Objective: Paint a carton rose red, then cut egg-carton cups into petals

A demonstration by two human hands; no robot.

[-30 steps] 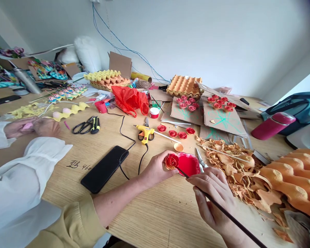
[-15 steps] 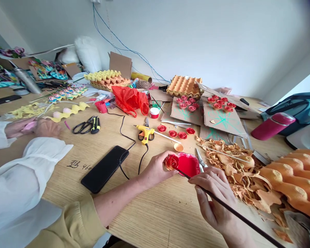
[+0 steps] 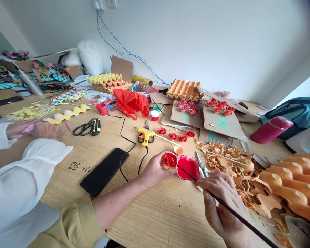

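Observation:
A rose (image 3: 169, 160) shaped from egg-carton pulp, red with orange outer petals, is pinched between the thumb and fingers of my left hand (image 3: 157, 168). My right hand (image 3: 223, 203) grips a long dark paintbrush (image 3: 237, 214). Its tip lies over the dish of red paint (image 3: 188, 168), just right of the rose. A small orange cup (image 3: 178, 150) stands behind the dish. Scissors (image 3: 202, 165) lie beside the dish, partly behind my right hand. Several red roses (image 3: 182, 137) sit farther back on the table.
A yellow glue gun (image 3: 145, 136) with its cord and a black phone (image 3: 104, 171) lie to the left. Orange scraps (image 3: 250, 187) and an egg tray (image 3: 297, 179) are on the right. A co-worker's hands (image 3: 45, 130) work at far left. Cardboard (image 3: 222, 120) holds more roses.
The brush tip has moved off the rose, rightward to the paint dish, with my right hand shifting right and down. The rose has tipped so that more of its top shows.

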